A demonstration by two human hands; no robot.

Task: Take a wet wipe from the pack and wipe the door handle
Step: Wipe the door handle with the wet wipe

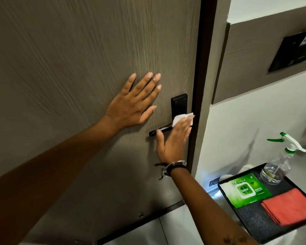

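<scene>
Currently, head view only. Left hand (131, 105) lies flat on the grey wood-grain door (78, 50), fingers spread, grip apart and holding nothing. It sits up and to the left of the right hand, well clear of the hardware.

Right hand (173, 138) presses a white wet wipe (234, 118) against the black lock plate (179, 103), where the black lever door handle (157, 130) joins it. Fingers are extended and laid over the wipe, palm toward the door; the wipe is pinned under the fingertips rather than pinched. The wipe's edge shows above and left of the fingertips. The handle's free end sticks out left of the right thumb. A dark bracelet (175, 166) circles the right wrist.

Down and to the right of the right hand, a black tray (254, 225) carries the green Dettol wipes pack (245, 190), a folded red cloth (288, 206), and a clear spray bottle (276, 167) with a green-and-white trigger, upright at the tray's far corner.
</scene>
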